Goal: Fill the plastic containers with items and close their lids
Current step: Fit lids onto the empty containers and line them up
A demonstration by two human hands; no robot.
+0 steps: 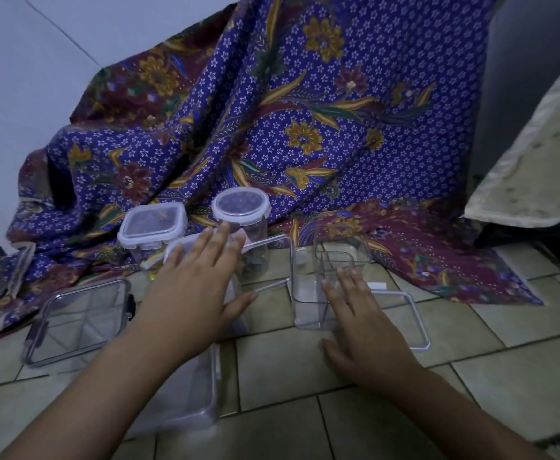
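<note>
Both forearms reach forward, palms down. The left hand (202,287) has its fingers straight and spread over a white-lidded container (185,393) that lies under the wrist; whether it presses on it I cannot tell. The right hand (368,330) is also spread, its fingertips at the near wall of an open clear container (308,293) and gripping nothing.

Towards the floor's far edge, a square lidded container (152,230) and a round lidded container (240,207) with dark contents stand on a batik cloth (305,111). A flat clear box (79,322) lies left of the left arm, and a loose clear lid (408,320) lies just right of the open container. Bare tiled floor (305,376) shows between the arms.
</note>
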